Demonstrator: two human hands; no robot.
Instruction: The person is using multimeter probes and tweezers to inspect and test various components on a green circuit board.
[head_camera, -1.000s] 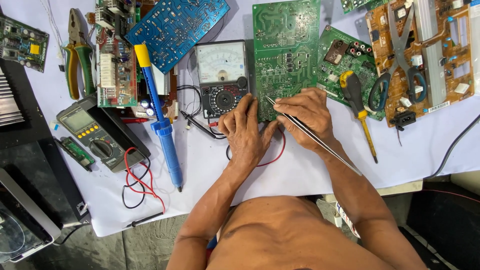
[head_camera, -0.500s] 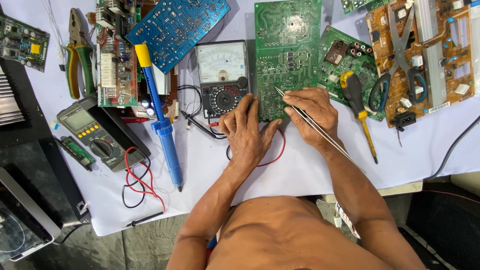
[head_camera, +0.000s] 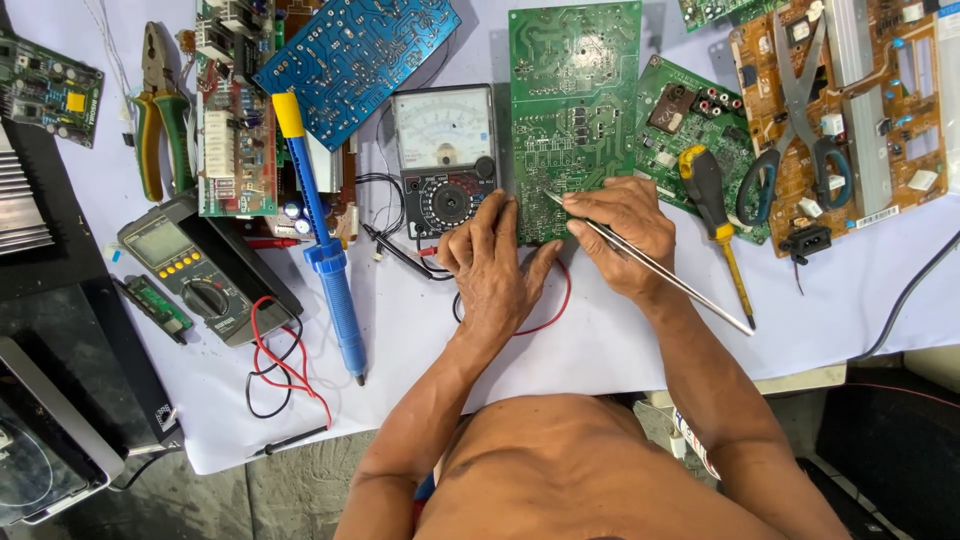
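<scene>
Nearest the camera: bare torso and both forearms reaching up onto the white-covered surface (head_camera: 600, 340).

Left hand (head_camera: 490, 265) lies palm down, fingers spread and apart, holding nothing; fingertips press the lower left corner of the tall green printed circuit board (head_camera: 572, 110). A thin red wire loop (head_camera: 560, 305) runs under and beside that hand.

Right hand (head_camera: 625, 235) is pinched shut on long thin metal tweezers (head_camera: 650, 265). The tweezers' tip touches the green board's lower edge; the rear end trails down-right over the surface.

Just right of that hand: yellow-and-black-handled screwdriver (head_camera: 715, 215), tip pointing toward the person, lying partly on a smaller green circuit board (head_camera: 690, 125).

Left of the green board, touching its edge: black analogue multimeter with white dial face (head_camera: 445, 160), black leads curling beside it.

Further left: blue desoldering pump with yellow plunger (head_camera: 322, 240), lying lengthwise. Beyond it, grey digital multimeter with yellow buttons (head_camera: 195, 270) with red and black test leads (head_camera: 280, 365).

Far edge: blue circuit board (head_camera: 355, 50), green-handled pliers (head_camera: 160, 110), populated green-and-white board (head_camera: 235, 120).

Far right: brown circuit board (head_camera: 890, 120) with grey-handled scissors (head_camera: 800, 140) lying on top.
</scene>
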